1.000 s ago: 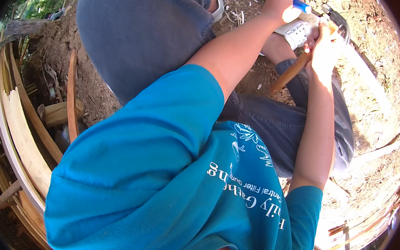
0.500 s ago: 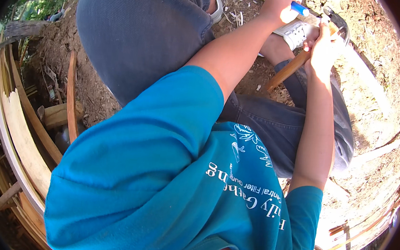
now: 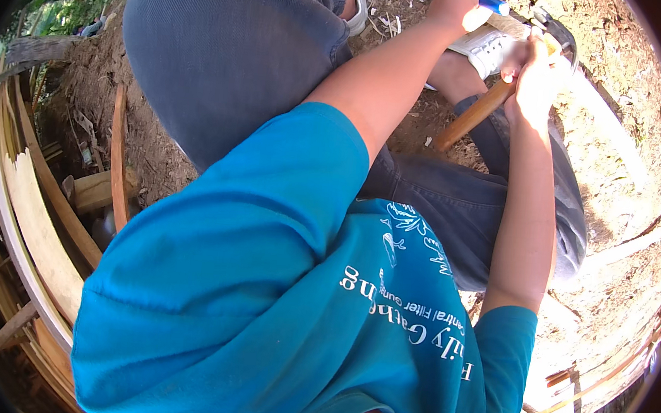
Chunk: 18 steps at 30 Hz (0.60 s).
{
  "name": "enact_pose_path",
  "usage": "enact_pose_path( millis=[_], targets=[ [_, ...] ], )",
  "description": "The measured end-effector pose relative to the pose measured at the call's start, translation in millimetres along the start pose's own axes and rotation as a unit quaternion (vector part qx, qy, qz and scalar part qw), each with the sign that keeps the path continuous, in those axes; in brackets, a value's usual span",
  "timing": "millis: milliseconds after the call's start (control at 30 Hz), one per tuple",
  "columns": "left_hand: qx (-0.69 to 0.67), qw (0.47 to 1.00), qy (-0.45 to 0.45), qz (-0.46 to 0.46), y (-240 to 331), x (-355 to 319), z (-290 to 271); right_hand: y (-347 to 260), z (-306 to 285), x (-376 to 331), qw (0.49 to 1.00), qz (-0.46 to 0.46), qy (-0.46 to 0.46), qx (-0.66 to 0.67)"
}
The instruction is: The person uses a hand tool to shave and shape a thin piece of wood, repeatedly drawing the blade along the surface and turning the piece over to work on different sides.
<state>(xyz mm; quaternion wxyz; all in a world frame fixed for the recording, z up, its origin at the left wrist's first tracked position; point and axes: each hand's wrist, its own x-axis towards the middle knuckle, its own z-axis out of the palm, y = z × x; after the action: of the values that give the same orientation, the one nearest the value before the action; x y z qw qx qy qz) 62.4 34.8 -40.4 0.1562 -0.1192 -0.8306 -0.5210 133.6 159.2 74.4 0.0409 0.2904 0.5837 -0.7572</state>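
Observation:
My left hand [image 3: 456, 8] is at the top edge, closed around a tool with a blue handle [image 3: 494, 3]. The handle's butt sticks out to the right of the fist, while the tool's other end is out of sight. To its right, my right hand [image 3: 533, 79] grips a hammer [image 3: 469, 120] close up to its head. The wooden handle slants down to the left, and the dark metal head [image 3: 556, 28] rises beyond my fingers. Strong sunlight washes out part of the right hand.
My bent legs in dark trousers [image 3: 226, 51] surround the work spot, with a white shoe [image 3: 486, 52] just below the hands. Wood shavings [image 3: 391, 26] lie on the dirt. Split wooden strips [image 3: 42, 215] stand at the left; more slats [image 3: 563, 403] lie at the lower right.
My left hand has shifted slightly up and left with the blue-handled tool, and the metal part seen before has left the view. My right hand and the hammer have barely moved.

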Motion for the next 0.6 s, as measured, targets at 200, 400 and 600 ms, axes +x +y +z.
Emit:
enact_pose_path(
  millis=[200,400,600],
  targets=[
    [-0.021,1.000,-0.011,0.010,12.0,-0.8,-11.6,0.0,-5.9,8.8,1.000,-0.003,-0.002,-0.016],
    [0.002,1.000,-0.010,-0.002,10.4,0.9,-10.6,4.3,-5.3,11.8,0.999,0.004,0.013,-0.031],
    [0.003,1.000,-0.004,-0.029,-10.9,2.9,5.6,5.4,-7.8,13.0,0.996,-0.008,-0.034,-0.083]
  ],
)
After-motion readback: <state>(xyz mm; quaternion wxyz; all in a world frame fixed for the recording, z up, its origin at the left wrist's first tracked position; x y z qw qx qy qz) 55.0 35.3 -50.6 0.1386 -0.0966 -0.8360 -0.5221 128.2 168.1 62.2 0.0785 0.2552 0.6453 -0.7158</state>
